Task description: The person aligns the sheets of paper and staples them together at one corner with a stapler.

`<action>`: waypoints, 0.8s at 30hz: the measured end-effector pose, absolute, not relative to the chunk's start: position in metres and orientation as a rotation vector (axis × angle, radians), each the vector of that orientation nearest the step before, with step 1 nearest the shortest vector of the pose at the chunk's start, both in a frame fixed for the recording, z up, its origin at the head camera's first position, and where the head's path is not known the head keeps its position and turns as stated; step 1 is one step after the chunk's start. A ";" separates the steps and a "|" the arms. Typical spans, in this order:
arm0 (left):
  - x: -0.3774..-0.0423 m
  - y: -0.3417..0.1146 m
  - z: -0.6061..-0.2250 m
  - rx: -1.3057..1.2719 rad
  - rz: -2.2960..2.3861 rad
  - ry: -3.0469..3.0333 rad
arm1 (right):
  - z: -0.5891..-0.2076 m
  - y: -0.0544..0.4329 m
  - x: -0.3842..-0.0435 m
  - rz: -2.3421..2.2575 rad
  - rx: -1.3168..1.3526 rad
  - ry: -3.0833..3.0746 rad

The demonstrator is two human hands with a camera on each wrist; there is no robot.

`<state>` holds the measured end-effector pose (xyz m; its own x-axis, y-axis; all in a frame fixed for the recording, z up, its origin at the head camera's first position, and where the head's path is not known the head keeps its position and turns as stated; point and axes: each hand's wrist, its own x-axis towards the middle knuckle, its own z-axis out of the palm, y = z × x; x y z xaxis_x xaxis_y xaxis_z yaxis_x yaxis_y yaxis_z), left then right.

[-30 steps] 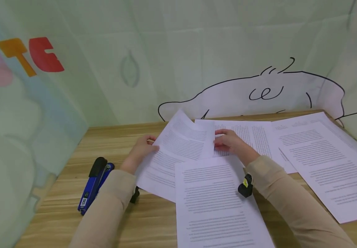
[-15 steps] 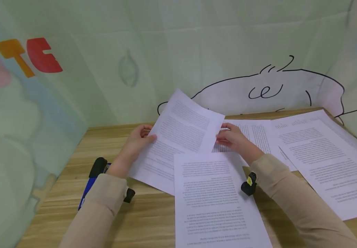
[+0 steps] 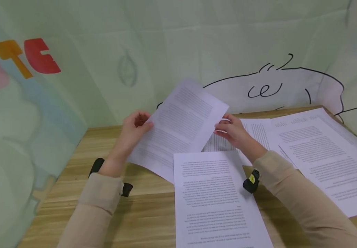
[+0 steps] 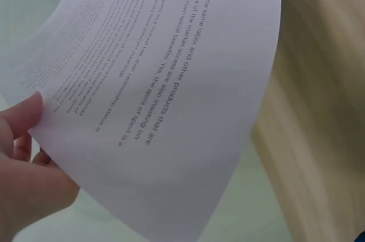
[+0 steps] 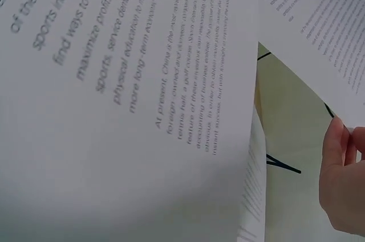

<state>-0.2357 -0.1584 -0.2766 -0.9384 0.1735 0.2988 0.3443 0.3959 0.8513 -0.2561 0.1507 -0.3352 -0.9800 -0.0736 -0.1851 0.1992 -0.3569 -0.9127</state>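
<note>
A printed sheet of paper [image 3: 180,120] is raised at a slant, its top edge up against the backdrop and its lower part behind another sheet. My left hand [image 3: 132,132] pinches its left edge, thumb on the printed face; in the left wrist view the paper [image 4: 171,82] bows away from that hand. At the opposite edge my right hand [image 3: 235,132] holds the sheet between bent fingers and thumb, the thumb mostly hidden. Below lies a second printed sheet [image 3: 211,199] near the front of the table, which fills much of the right wrist view.
Behind the right hand lies a sheet with sideways text [image 3: 256,134]. More printed sheets [image 3: 318,155] overlap at the right. The black end of a stapler [image 3: 96,166] shows past my left forearm. A printed cloth backdrop [image 3: 166,51] rises behind the wooden table [image 3: 147,213].
Both hands have lifted the sheet up off the table and tilted it, its top edge rising up the backdrop. My left hand moved left and up, and its forearm now covers most of the stapler.
</note>
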 end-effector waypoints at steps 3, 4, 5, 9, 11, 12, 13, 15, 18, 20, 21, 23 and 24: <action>-0.232 -0.159 -0.263 -0.545 -1.515 -2.449 | -0.325 0.152 -0.255 -2.461 0.113 1.686; -0.230 -0.159 -0.259 -0.565 -1.495 -2.436 | -0.321 0.152 -0.254 -2.472 0.096 1.682; -0.229 -0.158 -0.254 -0.584 -1.479 -2.417 | -0.318 0.153 -0.254 -2.482 0.081 1.678; -0.223 -0.156 -0.241 -0.644 -1.440 -2.312 | -0.305 0.156 -0.254 -2.558 -0.018 1.618; -0.221 -0.156 -0.235 -0.664 -1.422 -2.235 | -0.298 0.158 -0.254 -2.603 -0.114 1.573; -0.219 -0.156 -0.233 -0.673 -1.410 -2.194 | -0.294 0.159 -0.254 -2.631 -0.174 1.548; -0.217 -0.157 -0.230 -0.680 -1.393 -2.151 | -0.291 0.160 -0.254 -2.655 -0.243 1.520; -0.214 -0.157 -0.224 -0.688 -1.366 -2.077 | -0.283 0.163 -0.254 -2.701 -0.378 1.467; -0.210 -0.157 -0.218 -0.674 -1.324 -2.029 | -0.271 0.167 -0.252 -2.742 -0.536 1.404; -0.208 -0.156 -0.216 -0.651 -1.316 -2.041 | -0.265 0.170 -0.251 -2.749 -0.589 1.399; -0.207 -0.156 -0.216 -0.636 -1.307 -2.060 | -0.262 0.172 -0.250 -2.749 -0.608 1.402; -0.205 -0.155 -0.216 -0.617 -1.299 -2.098 | -0.257 0.175 -0.248 -2.751 -0.631 1.404; -0.204 -0.155 -0.217 -0.612 -1.296 -2.116 | -0.256 0.176 -0.248 -2.751 -0.638 1.407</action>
